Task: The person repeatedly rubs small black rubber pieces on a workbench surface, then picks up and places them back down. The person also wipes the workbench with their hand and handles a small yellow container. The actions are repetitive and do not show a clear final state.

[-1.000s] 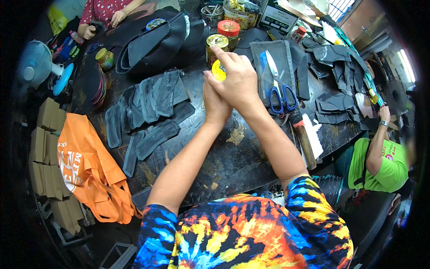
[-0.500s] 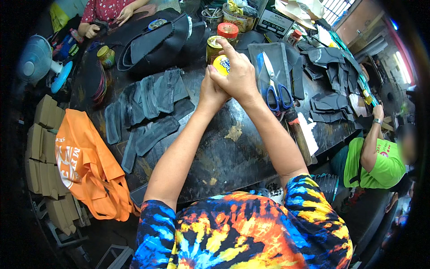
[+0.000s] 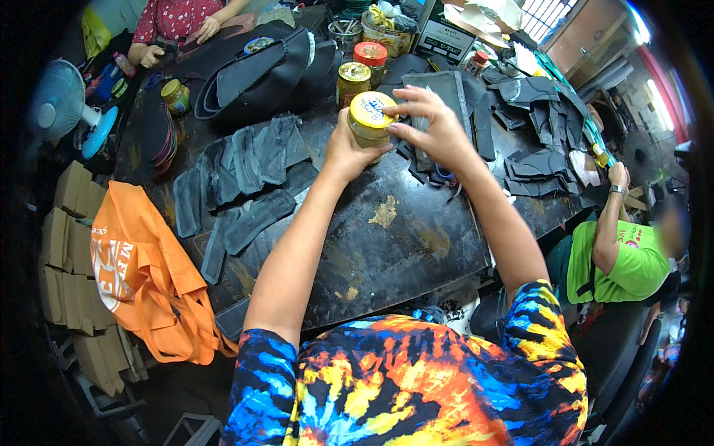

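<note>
Upright in my left hand (image 3: 345,152) is a glass jar (image 3: 367,137) with a yellow lid (image 3: 372,109), its fingers wrapped round the side. My right hand (image 3: 435,128) is at the lid's right edge, fingers spread and the thumb and index tips close to the rim; whether they press on it I cannot tell. Just behind stand a jar with a gold lid (image 3: 353,82) and a jar with a red lid (image 3: 370,56). Under my right wrist, only a bit of blue scissor handle (image 3: 444,175) shows.
Dark cut strips (image 3: 256,160) lie on the black table (image 3: 357,253) at left, with more black pieces (image 3: 539,171) at right. An orange bag (image 3: 149,267) hangs by the left edge. A fan (image 3: 63,97) stands far left. One person (image 3: 625,256) is at right, another (image 3: 186,22) far left.
My right hand has come off the top of the lid, opened and moved right, uncovering the jar. It now covers most of the scissors. The jar stays in my left hand.
</note>
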Demonstrator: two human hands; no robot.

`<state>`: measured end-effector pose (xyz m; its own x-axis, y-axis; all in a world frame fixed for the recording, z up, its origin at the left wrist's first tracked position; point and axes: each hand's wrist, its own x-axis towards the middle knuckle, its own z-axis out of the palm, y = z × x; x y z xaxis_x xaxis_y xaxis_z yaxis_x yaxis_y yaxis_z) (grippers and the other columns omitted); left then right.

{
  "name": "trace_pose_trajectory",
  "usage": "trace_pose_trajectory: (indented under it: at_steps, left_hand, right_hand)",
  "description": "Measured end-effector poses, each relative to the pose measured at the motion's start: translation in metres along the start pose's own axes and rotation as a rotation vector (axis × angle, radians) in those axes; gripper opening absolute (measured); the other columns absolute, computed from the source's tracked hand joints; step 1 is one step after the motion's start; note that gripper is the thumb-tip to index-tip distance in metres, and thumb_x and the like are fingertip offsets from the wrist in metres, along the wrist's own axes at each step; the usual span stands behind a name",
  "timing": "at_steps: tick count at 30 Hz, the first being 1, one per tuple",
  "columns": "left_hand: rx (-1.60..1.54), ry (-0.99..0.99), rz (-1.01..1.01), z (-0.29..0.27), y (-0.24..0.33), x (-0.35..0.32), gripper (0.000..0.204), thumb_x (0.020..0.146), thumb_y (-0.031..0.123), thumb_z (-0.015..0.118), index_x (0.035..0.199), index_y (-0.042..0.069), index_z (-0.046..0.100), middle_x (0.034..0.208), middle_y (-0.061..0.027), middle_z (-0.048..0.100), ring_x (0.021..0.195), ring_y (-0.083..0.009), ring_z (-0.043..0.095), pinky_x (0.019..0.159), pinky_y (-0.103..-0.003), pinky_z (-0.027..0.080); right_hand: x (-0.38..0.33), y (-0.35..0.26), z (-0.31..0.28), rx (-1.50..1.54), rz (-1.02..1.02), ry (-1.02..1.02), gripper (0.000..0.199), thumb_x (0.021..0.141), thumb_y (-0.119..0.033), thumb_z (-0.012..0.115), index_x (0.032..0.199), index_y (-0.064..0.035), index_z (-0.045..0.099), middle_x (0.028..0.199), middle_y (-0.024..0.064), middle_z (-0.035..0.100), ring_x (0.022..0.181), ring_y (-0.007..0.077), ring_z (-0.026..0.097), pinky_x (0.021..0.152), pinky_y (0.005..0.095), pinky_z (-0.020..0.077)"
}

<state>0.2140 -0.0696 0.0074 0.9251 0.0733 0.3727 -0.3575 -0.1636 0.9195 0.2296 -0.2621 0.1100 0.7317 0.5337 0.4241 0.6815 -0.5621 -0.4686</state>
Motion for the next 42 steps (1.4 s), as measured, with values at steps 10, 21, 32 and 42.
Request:
trace_pose_trajectory:
  at_steps: [10, 21, 32, 42]
  left_hand:
    - [0.177, 0.005, -0.034, -0.001, 0.004, -0.003, 0.091, 0.068, 0.018, 0.094, 0.141, 0.004, 0.042, 0.134, -0.0196, 0.065, 0.125, -0.0343, 0.065, 0.104, -0.044, 0.053]
    - [0.393, -0.079, -0.001, -0.022, 0.040, -0.020, 0.098, 0.067, 0.023, 0.094, 0.148, 0.000, 0.043, 0.142, -0.0254, 0.056, 0.130, -0.0423, 0.058, 0.110, -0.048, 0.047]
    - [0.452, 0.481, -0.131, -0.158, 0.123, -0.224, 0.059, 0.084, 0.007, 0.079, 0.138, -0.002, 0.057, 0.130, -0.0175, 0.061, 0.115, -0.0297, 0.065, 0.102, -0.039, 0.051]
    - [0.686, 0.337, -0.201, -0.137, 0.096, -0.265, 0.055, 0.083, 0.010, 0.081, 0.132, -0.002, 0.060, 0.107, -0.0174, 0.070, 0.098, -0.0347, 0.067, 0.092, -0.043, 0.052]
  right_hand:
    - [0.020, -0.064, 0.012, -1.028, -0.437, -0.146, 0.059, 0.093, -0.047, 0.068, 0.131, -0.0015, 0.070, 0.154, 0.0147, 0.051, 0.150, 0.0370, 0.038, 0.118, 0.0803, 0.0136]
    - [0.031, -0.027, 0.011, -0.032, -0.012, -0.269, 0.098, 0.070, -0.041, 0.092, 0.155, -0.0220, 0.047, 0.143, 0.0253, 0.053, 0.128, 0.0450, 0.058, 0.103, 0.0463, 0.0514]
    - [0.104, -0.004, -0.096, 0.191, -0.083, 0.223, 0.082, 0.082, -0.033, 0.087, 0.151, -0.0055, 0.051, 0.137, 0.0140, 0.067, 0.134, 0.0303, 0.059, 0.113, 0.0455, 0.0475]
    - [0.245, 0.134, 0.013, -0.304, -0.137, 0.318, 0.087, 0.066, -0.036, 0.095, 0.138, -0.0101, 0.054, 0.127, 0.0233, 0.063, 0.124, 0.0399, 0.060, 0.105, 0.0476, 0.0493]
